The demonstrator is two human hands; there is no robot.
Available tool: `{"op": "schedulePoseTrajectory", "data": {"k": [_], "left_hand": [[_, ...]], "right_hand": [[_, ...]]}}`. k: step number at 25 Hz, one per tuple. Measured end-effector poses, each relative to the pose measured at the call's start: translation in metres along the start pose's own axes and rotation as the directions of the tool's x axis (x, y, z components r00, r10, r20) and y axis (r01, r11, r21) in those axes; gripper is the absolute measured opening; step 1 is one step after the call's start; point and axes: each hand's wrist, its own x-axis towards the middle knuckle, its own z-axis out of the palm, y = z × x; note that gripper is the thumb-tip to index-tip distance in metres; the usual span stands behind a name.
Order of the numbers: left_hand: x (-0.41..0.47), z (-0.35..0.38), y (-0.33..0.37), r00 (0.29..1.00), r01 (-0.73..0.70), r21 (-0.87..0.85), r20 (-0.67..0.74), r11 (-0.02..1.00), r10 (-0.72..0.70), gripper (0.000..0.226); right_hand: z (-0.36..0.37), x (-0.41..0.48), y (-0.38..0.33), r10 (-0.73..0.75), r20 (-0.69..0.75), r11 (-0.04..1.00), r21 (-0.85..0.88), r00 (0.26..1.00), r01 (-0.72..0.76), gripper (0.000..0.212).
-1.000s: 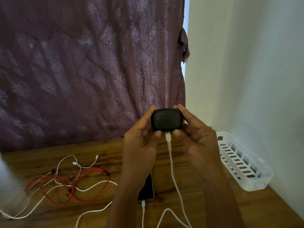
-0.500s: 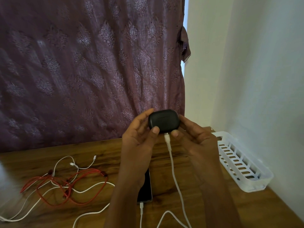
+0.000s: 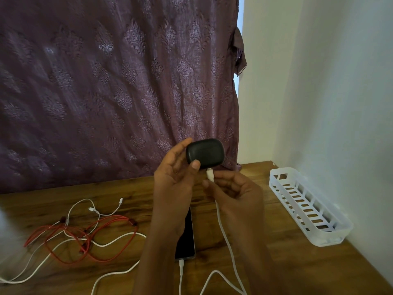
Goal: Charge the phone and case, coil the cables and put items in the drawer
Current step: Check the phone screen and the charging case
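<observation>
Left hand (image 3: 173,184) up off the desk, thumb pressed on the front face and fingertips wrapped round the far side of the small rounded black plastic earbud case (image 3: 205,153) — clamped on it, held in the air in front of the curtain. At the case's six o'clock the white plug of a thin white charging cable (image 3: 224,228) sits in its underside port. Right hand (image 3: 236,189) at the case's five o'clock, thumb and forefinger curled in close around that plug; the fingers bunch there, and whether they actually pinch the plug or just brush it I can't tell. The cable drops from the plug toward six o'clock, looping off the bottom edge.

Out from the hands: the dark rectangular smartphone (image 3: 187,239) lies flat on the brown wooden desk (image 3: 276,262), screen up, partly under the left forearm, with a second white cable (image 3: 181,275) plugged in at its near end. At nine o'clock from the phone, a loose red cable (image 3: 70,241) tangled with more white cable (image 3: 93,209), uncoiled. At three o'clock, a white slotted plastic tray (image 3: 314,211) sits against the pale wall (image 3: 340,103). At twelve o'clock, a purple patterned fabric curtain (image 3: 106,81) hangs behind the desk.
</observation>
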Motion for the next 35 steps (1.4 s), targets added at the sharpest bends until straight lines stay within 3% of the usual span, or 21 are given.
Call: {"op": "schedulePoseTrajectory", "data": {"k": [6, 25, 35], "left_hand": [[-0.001, -0.003, -0.001, 0.998, -0.009, 0.047, 0.065, 0.999, 0.006, 0.051], [0.010, 0.013, -0.019, 0.996, 0.022, -0.017, -0.085, 1.000, -0.023, 0.051], [0.009, 0.017, -0.030, 0.993, 0.052, -0.025, -0.107, 0.998, -0.055, 0.049]], "right_hand": [[0.004, -0.002, 0.000, -0.063, -0.055, 0.997, -0.040, 0.996, 0.061, 0.020], [0.004, 0.000, 0.002, -0.099, -0.121, 0.983, -0.166, 0.988, 0.079, 0.014], [0.001, 0.000, 0.009, -0.054, -0.142, 0.956, -0.294, 0.988, 0.010, 0.007]]}}
